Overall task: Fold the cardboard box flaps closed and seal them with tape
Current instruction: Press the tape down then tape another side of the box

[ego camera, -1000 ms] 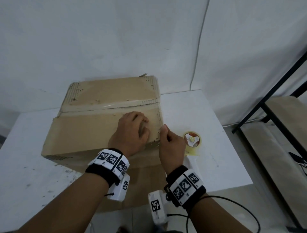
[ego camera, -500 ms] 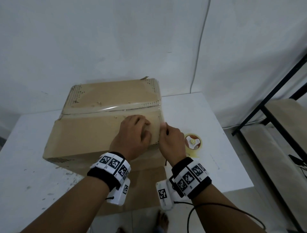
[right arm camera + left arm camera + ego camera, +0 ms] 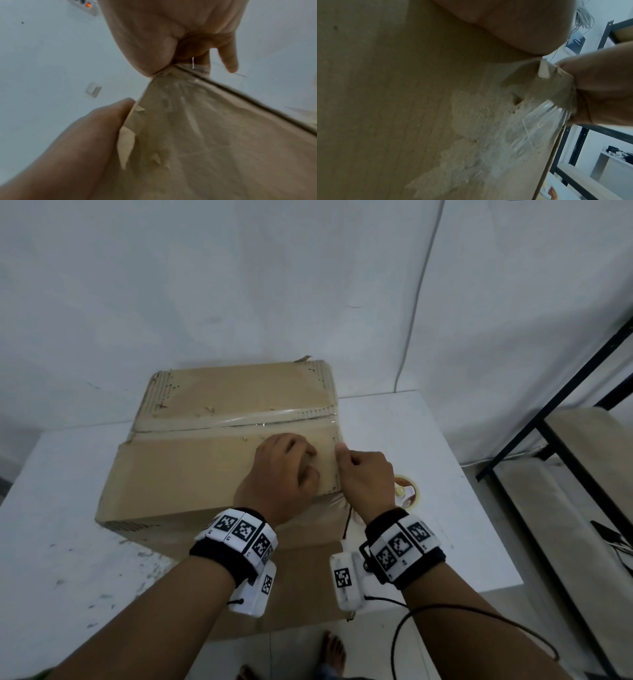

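Observation:
A brown cardboard box (image 3: 191,467) lies on the white table (image 3: 68,542) with its top flaps folded shut. A strip of clear tape (image 3: 239,421) runs along the seam. My left hand (image 3: 294,453) presses down on the near flap close to the box's right end, fingers bent, holding nothing. My right hand (image 3: 346,455) is at the box's right edge and pinches clear tape (image 3: 539,128) that wraps over that edge. In the right wrist view the thumb and fingers (image 3: 180,56) squeeze the tape end (image 3: 171,83). The tape roll (image 3: 406,493) lies on the table, half hidden behind my right hand.
The wall stands right behind the box, with a cable (image 3: 418,302) running down it. A black metal shelf frame (image 3: 565,412) with wooden boards is to the right of the table. A flat sheet of cardboard (image 3: 301,594) sticks out over the table's front edge.
Both hands have crept slightly farther along the box's right end, towards the taped seam. The box and tape roll have stayed put.

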